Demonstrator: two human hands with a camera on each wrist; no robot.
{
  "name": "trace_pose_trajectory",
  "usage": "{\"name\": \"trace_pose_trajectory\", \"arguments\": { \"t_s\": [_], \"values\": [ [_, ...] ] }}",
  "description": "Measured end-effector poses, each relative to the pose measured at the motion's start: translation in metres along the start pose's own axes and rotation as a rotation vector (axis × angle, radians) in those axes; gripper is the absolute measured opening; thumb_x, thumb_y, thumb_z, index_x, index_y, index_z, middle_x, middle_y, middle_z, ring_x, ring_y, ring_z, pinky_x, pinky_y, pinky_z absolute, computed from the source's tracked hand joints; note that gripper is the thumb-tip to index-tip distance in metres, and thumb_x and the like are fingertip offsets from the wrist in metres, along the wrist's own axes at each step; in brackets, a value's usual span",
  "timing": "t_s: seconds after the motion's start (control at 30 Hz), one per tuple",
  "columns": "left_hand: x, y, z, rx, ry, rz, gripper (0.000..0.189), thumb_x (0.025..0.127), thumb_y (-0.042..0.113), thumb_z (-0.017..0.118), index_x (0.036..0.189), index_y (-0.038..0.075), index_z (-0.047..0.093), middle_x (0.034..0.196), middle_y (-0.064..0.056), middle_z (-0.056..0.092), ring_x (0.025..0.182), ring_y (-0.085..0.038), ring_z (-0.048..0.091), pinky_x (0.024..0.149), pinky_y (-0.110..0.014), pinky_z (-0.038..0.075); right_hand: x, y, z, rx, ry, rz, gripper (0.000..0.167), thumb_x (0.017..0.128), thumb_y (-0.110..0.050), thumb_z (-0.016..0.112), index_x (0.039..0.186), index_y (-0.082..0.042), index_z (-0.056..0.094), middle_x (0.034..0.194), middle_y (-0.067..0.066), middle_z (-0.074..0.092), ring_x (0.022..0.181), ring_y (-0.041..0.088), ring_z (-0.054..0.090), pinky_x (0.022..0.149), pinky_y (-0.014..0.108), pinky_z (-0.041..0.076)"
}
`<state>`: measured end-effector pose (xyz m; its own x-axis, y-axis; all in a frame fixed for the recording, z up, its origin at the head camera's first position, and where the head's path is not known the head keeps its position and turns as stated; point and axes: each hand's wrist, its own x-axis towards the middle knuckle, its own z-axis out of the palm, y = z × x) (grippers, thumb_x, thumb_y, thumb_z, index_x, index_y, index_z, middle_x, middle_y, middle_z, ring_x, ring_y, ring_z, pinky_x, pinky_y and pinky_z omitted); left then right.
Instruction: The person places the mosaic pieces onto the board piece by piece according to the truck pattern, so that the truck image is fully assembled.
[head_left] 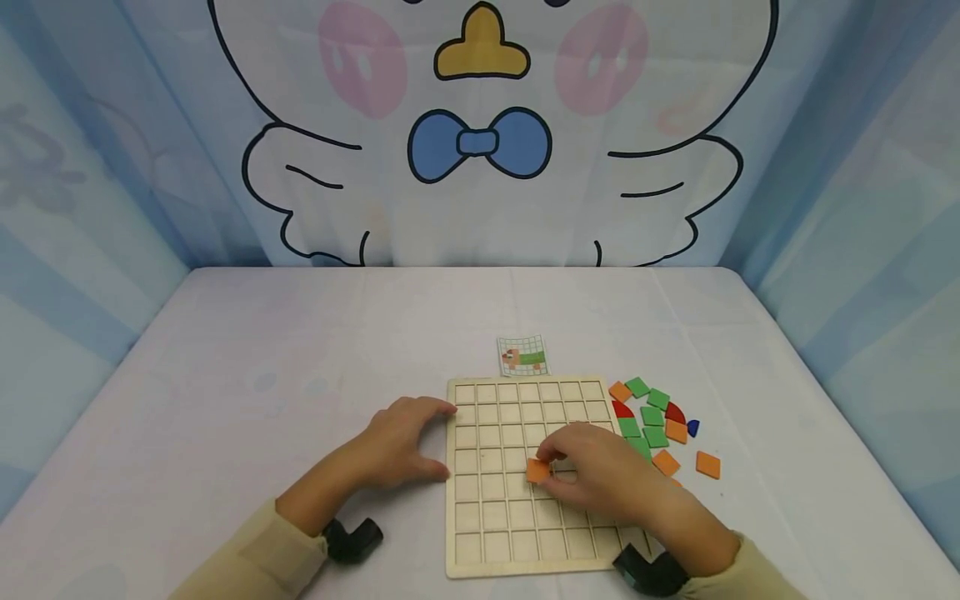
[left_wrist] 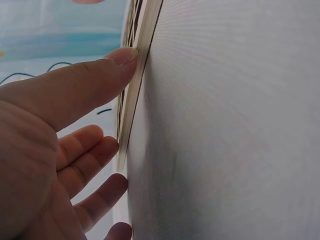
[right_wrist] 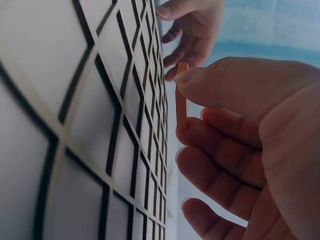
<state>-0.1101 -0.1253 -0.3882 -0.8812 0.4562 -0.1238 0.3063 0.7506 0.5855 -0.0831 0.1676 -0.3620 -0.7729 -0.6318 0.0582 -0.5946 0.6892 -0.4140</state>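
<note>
A pale wooden grid board (head_left: 452,533) with square cells lies on the white table. My right hand (head_left: 600,467) pinches an orange square tile (head_left: 537,471) between thumb and forefinger, over the middle of the board. In the right wrist view the tile (right_wrist: 181,97) is seen edge-on, held close over the grid. My left hand (head_left: 393,442) rests at the board's left side, thumb and fingers spread. In the left wrist view its thumb (left_wrist: 117,60) touches the board's edge (left_wrist: 135,90), with the other fingers loosely extended.
Right of the board lie loose tiles: several green squares (head_left: 652,416), orange squares (head_left: 708,465), red quarter-rounds (head_left: 675,412) and a small dark blue piece (head_left: 693,428). A small picture card (head_left: 523,357) with a gridded pattern lies behind the board. A printed curtain (head_left: 480,217) hangs behind the table.
</note>
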Motion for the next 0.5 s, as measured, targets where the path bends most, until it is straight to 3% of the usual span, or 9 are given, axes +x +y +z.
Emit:
{"name": "trace_pose_trajectory", "arguments": {
  "t_s": [0.5],
  "values": [
    [0.000, 0.000, 0.000, 0.000, 0.003, -0.001, 0.073, 0.074, 0.024, 0.090, 0.138, 0.009, 0.056, 0.139, -0.008, 0.055, 0.133, -0.033, 0.044, 0.104, -0.057, 0.035, 0.009, -0.014, 0.015, 0.038, -0.042, -0.049, 0.013, 0.089, -0.022, 0.074, 0.098, -0.014, 0.070, 0.093, -0.010, 0.063, 0.087, 0.008, 0.058, 0.082, 0.033, 0.051]
  ]
}}
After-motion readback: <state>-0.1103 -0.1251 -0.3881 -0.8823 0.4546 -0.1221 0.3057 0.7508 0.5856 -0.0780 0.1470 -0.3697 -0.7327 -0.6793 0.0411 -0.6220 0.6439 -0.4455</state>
